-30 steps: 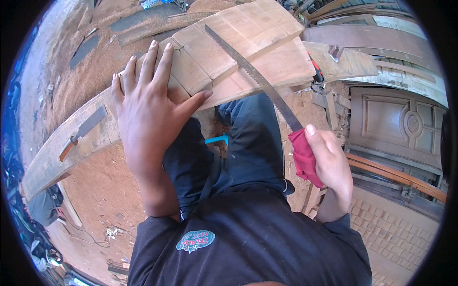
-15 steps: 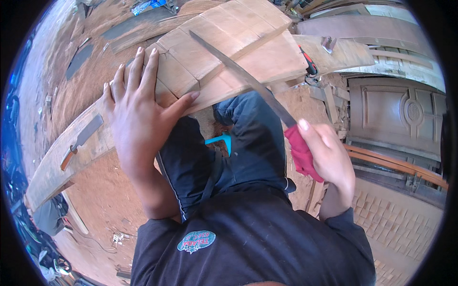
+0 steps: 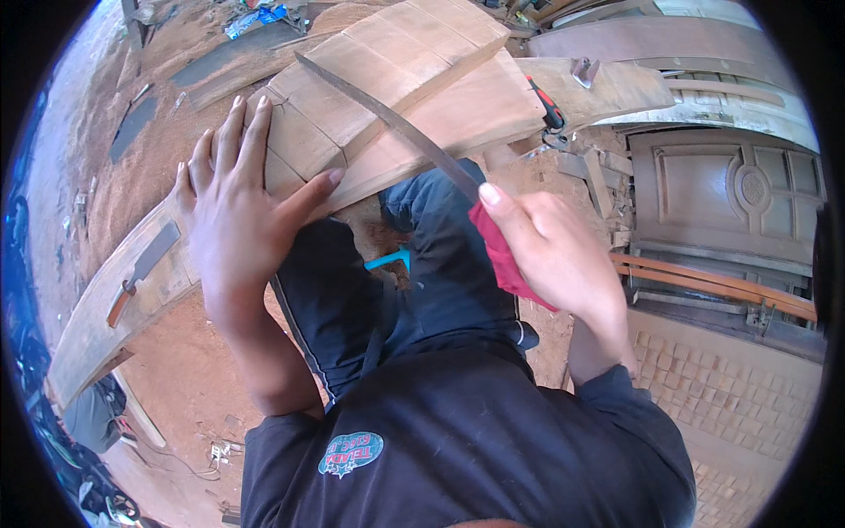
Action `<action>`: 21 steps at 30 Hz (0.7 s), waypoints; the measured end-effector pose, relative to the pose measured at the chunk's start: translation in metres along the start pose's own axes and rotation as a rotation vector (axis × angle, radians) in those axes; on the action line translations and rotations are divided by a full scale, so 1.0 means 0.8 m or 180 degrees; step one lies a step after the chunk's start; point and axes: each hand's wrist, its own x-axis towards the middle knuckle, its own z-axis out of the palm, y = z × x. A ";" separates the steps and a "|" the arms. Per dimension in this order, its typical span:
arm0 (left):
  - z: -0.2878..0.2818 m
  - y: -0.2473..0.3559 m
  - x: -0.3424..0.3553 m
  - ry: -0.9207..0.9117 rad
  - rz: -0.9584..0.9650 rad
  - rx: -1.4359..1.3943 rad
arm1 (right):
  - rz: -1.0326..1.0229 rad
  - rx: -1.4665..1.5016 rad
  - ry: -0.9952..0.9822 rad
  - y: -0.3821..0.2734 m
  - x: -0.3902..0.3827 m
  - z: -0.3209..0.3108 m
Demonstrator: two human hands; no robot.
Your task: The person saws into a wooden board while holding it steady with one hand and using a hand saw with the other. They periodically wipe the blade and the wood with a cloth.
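My right hand (image 3: 559,251) grips a handsaw (image 3: 396,123) by its end, which is wrapped in red cloth. The long, narrow, dark blade tapers away to the left and lies across a thick pale wooden block (image 3: 396,53) with several straight lines across its top. My left hand (image 3: 242,207) rests flat on the left end of the block, fingers spread and thumb at the near edge. Below the block, a flat lighter board (image 3: 475,106) lies on a long wooden plank (image 3: 97,299). Whether the teeth bite into the wood cannot be made out.
A short flat-bladed tool (image 3: 145,268) with an orange-brown handle lies on the plank's left. To the right are a red-and-black handle (image 3: 547,106) and a small metal piece (image 3: 583,72). Carved door panels (image 3: 731,185) stand at right; sawdust (image 3: 194,370) covers the ground.
My right hand has moved forward and left, carrying the saw blade farther across the block. My left hand stays spread on the wood. The whole view has shifted slightly.
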 end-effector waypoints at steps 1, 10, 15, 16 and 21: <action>0.000 -0.001 -0.001 0.0025 -0.0006 0.0009 | -0.0189 -0.0109 0.0049 0.000 0.007 0.004; -0.005 0.003 -0.003 0.0066 0.0004 -0.0089 | -0.0803 0.0713 0.0171 0.012 0.010 0.032; 0.000 0.001 0.000 0.0054 -0.0010 -0.0046 | -0.1658 0.0359 0.0698 0.023 0.019 0.051; 0.000 -0.001 0.000 0.0044 -0.0011 -0.0039 | -0.1755 0.0215 0.0705 0.025 0.021 0.051; -0.002 -0.002 0.002 0.0013 -0.0012 -0.0015 | -0.1642 0.0164 0.0502 0.024 0.022 0.036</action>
